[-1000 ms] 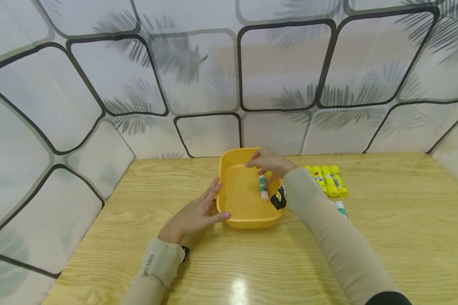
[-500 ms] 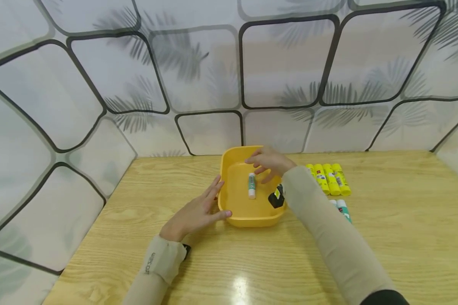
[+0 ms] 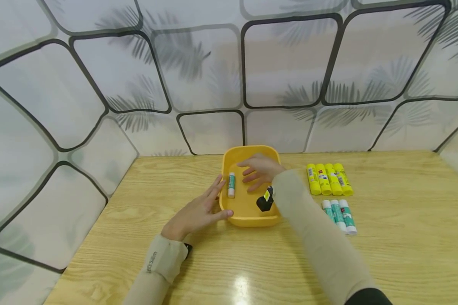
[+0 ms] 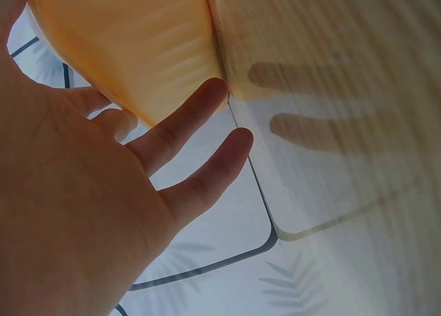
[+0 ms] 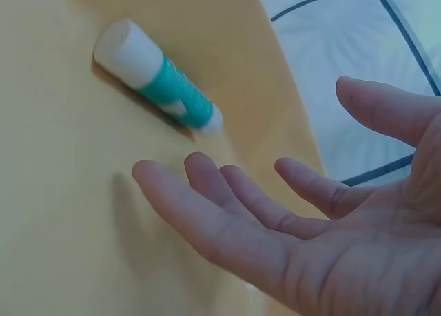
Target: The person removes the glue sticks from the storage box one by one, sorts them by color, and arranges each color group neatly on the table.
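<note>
A yellow tray (image 3: 252,221) stands on the table in the head view. Inside it, along the left wall, lies a white and teal glue stick (image 3: 231,185). My left hand (image 3: 196,214) rests on the tray's left side with spread fingers, its thumb near the front left corner. In the left wrist view, two fingers (image 4: 196,175) extend beside the tray's outer wall. My right hand (image 3: 260,169) is over the tray's inside, fingers loosely bent and holding nothing. The right wrist view has the glue stick (image 5: 162,78) a little apart from the fingertips.
To the right of the tray, several yellow glue sticks (image 3: 329,179) lie side by side on the wooden table (image 3: 404,228). In front of them are three white and teal glue sticks (image 3: 339,217), partly beside my right sleeve. A patterned wall covering (image 3: 210,72) rises behind.
The glue stick in the tray has rolled from the right part to the left wall. My right hand has shifted slightly left, uncovering more glue sticks on the table. The left hand stays put.
</note>
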Available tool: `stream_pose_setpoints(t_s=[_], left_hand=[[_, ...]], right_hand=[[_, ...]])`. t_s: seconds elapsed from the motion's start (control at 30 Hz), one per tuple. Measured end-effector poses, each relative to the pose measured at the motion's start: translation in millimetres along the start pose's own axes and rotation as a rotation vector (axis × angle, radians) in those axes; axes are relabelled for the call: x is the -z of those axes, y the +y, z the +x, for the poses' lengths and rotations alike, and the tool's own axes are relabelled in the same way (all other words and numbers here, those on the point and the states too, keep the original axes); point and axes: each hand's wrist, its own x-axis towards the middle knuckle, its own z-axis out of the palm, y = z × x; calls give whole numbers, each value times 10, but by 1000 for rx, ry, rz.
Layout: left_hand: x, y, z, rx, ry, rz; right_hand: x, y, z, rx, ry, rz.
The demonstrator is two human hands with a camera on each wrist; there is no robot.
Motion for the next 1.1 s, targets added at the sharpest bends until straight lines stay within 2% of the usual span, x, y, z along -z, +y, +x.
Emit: stream_pose_setpoints(t_s=[0.37,0.77,1.1], left_hand=[[-10,6,6,2,4,8],[0,-2,6,-15,2,-11],[-1,0,7,-16,0,-31]], right_hand=[[-99,43,90,-44,-22,89],[-199,47,158,-46,-46,147],[-258,68,200,18,-126,118]])
